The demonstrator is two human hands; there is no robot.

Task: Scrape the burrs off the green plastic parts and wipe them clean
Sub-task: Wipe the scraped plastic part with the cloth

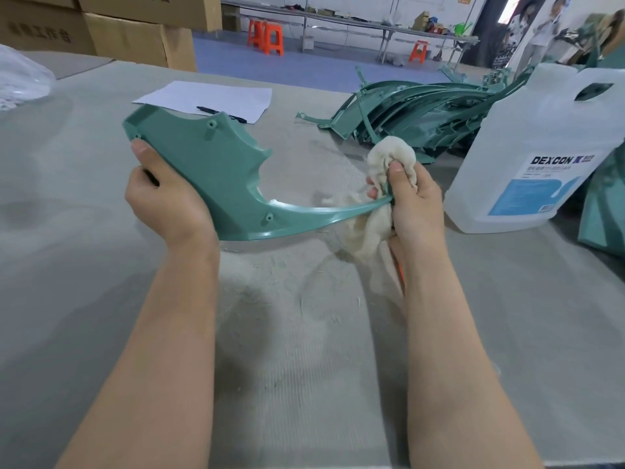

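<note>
A large curved green plastic part (216, 170) is held above the grey table. My left hand (165, 201) grips its broad end, thumb on top near a screw hole. My right hand (412, 201) holds a crumpled cream cloth (389, 164) wrapped round the part's thin curved arm, thumb pressing the cloth on. The cloth's tail hangs down below the hand. An orange sliver shows beside my right wrist; what it is cannot be told.
A pile of green plastic parts (422, 110) lies at the back right. A big clear DEXCON jug (541, 157) stands right of my right hand. A sheet of paper (209, 96) with a pen (221, 114) lies behind. Cardboard boxes (128, 32) stand at back left. Scraped shavings dot the table (304, 333).
</note>
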